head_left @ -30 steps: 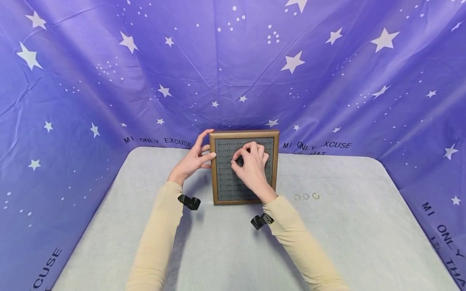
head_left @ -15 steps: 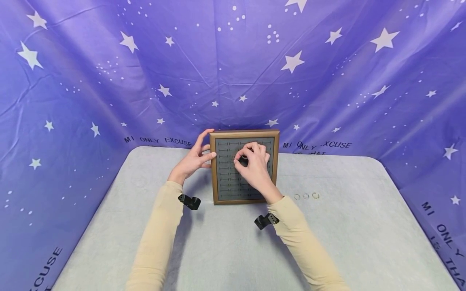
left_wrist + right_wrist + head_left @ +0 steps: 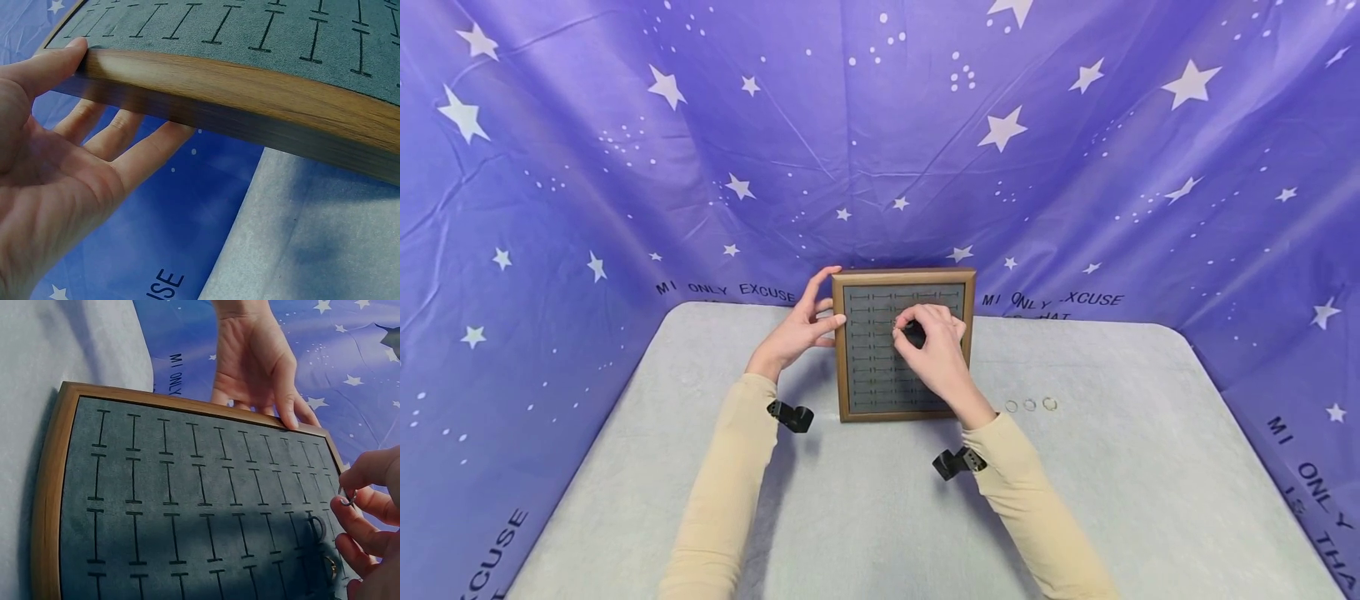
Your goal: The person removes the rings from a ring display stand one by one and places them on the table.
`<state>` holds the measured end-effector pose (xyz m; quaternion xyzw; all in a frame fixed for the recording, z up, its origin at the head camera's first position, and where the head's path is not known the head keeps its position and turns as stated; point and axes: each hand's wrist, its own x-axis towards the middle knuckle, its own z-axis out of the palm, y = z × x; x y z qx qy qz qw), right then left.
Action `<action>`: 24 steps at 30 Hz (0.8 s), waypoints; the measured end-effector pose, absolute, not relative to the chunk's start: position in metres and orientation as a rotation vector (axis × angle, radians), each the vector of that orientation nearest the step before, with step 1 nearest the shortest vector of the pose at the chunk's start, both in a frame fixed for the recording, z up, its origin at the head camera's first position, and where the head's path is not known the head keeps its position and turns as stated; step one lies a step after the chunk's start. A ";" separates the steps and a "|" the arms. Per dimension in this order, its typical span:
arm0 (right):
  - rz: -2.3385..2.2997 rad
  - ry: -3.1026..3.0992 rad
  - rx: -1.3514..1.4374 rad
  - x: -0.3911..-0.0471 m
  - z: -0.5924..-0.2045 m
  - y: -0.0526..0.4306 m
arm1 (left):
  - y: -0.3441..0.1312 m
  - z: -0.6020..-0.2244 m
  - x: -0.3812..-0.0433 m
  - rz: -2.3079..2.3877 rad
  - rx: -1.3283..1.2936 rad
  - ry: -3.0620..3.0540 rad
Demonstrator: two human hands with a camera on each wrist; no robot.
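Observation:
A ring display board [image 3: 872,358], dark grey with rows of slits in a wooden frame, stands upright on the table. My left hand [image 3: 793,335] holds its left edge, thumb on the front and fingers at the side and behind; the left wrist view shows the thumb [image 3: 59,62] on the wood. My right hand [image 3: 936,350] pinches a small silver ring [image 3: 349,498] between thumb and fingertips in front of the board's upper middle. In the right wrist view a dark ring [image 3: 320,529] and a gold-toned ring [image 3: 332,567] sit in slits close by. My right hand hides part of the board.
On the table [image 3: 865,517], right of the board, lie three rings in a row: a left one [image 3: 1011,407], a middle one [image 3: 1030,405] and a right one [image 3: 1050,404]. A purple star-printed curtain [image 3: 820,125] hangs behind and along both sides.
My right hand has shifted a little to the right across the board's face, its fingertips still together. My left hand, the board and the three table rings keep their places.

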<state>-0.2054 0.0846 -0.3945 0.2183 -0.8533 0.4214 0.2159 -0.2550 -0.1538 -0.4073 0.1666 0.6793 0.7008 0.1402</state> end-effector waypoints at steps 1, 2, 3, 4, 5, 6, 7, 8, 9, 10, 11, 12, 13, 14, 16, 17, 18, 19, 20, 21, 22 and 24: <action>1.169 -2.364 0.599 -0.205 -0.394 0.085 | -0.154 -0.408 -0.255 2.024 0.483 1.965; 1.171 -2.363 0.594 -0.205 -0.394 0.086 | -0.154 -0.408 -0.255 2.025 0.488 1.965; 1.176 -2.362 0.589 -0.204 -0.395 0.087 | -0.154 -0.408 -0.255 2.026 0.493 1.965; 1.180 -2.361 0.585 -0.203 -0.395 0.088 | -0.154 -0.408 -0.255 2.029 0.497 1.964; 1.185 -2.361 0.583 -0.203 -0.395 0.089 | -0.154 -0.408 -0.255 2.032 0.503 1.962; 1.191 -2.364 0.583 -0.202 -0.395 0.090 | -0.154 -0.409 -0.255 2.034 0.509 1.959; 1.191 -2.370 0.582 -0.202 -0.395 0.091 | -0.154 -0.409 -0.255 2.036 0.513 1.959; 1.195 -2.375 0.584 -0.201 -0.396 0.092 | -0.154 -0.409 -0.255 2.036 0.515 1.958; 1.198 -2.381 0.585 -0.200 -0.396 0.093 | -0.154 -0.409 -0.255 2.036 0.516 1.958; 1.202 -2.386 0.588 -0.200 -0.396 0.094 | -0.154 -0.409 -0.255 2.035 0.517 1.959; 1.205 -2.393 0.590 -0.199 -0.396 0.095 | -0.154 -0.409 -0.254 2.038 0.517 1.954; 1.207 -2.399 0.594 -0.198 -0.396 0.096 | -0.154 -0.409 -0.254 2.041 0.518 1.950; 1.210 -2.403 0.596 -0.198 -0.396 0.097 | -0.153 -0.408 -0.254 2.044 0.518 1.946; 1.219 -2.405 0.598 -0.197 -0.395 0.099 | -0.153 -0.408 -0.254 2.047 0.519 1.941; 1.228 -2.410 0.601 -0.196 -0.395 0.101 | -0.153 -0.408 -0.253 2.055 0.522 1.932; 1.231 -2.411 0.603 -0.195 -0.395 0.102 | -0.153 -0.407 -0.253 2.059 0.522 1.925; 1.231 -2.414 0.603 -0.195 -0.395 0.103 | -0.153 -0.407 -0.253 2.060 0.523 1.925; 1.234 -2.415 0.605 -0.194 -0.396 0.104 | -0.153 -0.407 -0.253 2.060 0.523 1.925; 1.235 -2.416 0.606 -0.194 -0.396 0.105 | -0.153 -0.407 -0.253 2.061 0.523 1.924; 1.233 -2.418 0.606 -0.194 -0.397 0.107 | -0.153 -0.407 -0.253 2.062 0.525 1.923; 1.232 -2.419 0.608 -0.193 -0.397 0.108 | -0.153 -0.407 -0.253 2.063 0.526 1.920; 1.225 -2.424 0.606 -0.192 -0.398 0.110 | -0.153 -0.407 -0.254 2.064 0.524 1.919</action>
